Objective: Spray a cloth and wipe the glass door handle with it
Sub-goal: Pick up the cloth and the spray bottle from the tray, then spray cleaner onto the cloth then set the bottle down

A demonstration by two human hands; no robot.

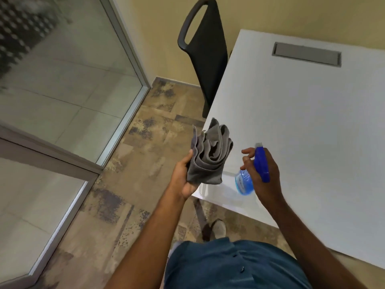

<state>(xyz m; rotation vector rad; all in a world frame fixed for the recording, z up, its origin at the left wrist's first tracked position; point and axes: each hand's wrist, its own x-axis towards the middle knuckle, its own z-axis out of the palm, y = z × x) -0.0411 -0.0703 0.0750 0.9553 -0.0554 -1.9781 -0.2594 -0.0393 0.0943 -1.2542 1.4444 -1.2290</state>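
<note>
My left hand (183, 176) holds a bunched grey cloth (208, 155) upright over the near left corner of the white table. My right hand (264, 174) grips a spray bottle (261, 165) with a blue trigger head and a clear body of blue liquid. Its nozzle points up and away, just right of the cloth, with a small gap between them. The glass door (52, 84) with its metal frame stands to the left. Its handle is out of view.
A white table (312, 122) with a grey cable flap (306, 54) fills the right side. A black chair (204, 51) stands at its far left edge. Brown mottled floor tiles (145, 163) run between the table and the glass panels. My shoe (218, 228) shows below the table edge.
</note>
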